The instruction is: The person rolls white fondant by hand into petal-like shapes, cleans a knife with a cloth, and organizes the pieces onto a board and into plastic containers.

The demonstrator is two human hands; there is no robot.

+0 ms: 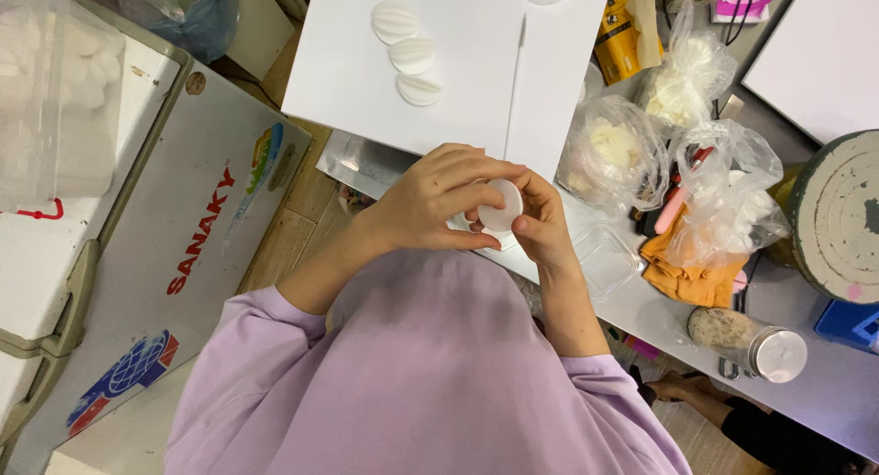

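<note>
Both my hands meet in front of my chest over the table's near edge. A small white oval piece (pixel 501 206) is pinched between them. My left hand (pixel 428 206) wraps it from the left with fingers curled over the top. My right hand (pixel 542 220) supports it from the right, thumb underneath. My lilac sleeves (pixel 430 374) fill the lower part of the view. Beyond my hands lies a white board (pixel 458 109) with three white ribbed oval pieces (pixel 413 55) in a row and a thin white stick (pixel 515 76).
Clear plastic bags of white pieces (pixel 612 154) lie right of the board, beside an orange cloth (pixel 687 272), a metal-lidded jar (pixel 751 342) and a round grey disc (pixel 838 214). A white chest freezer (pixel 197 218) with a clear box (pixel 55 90) on it stands left.
</note>
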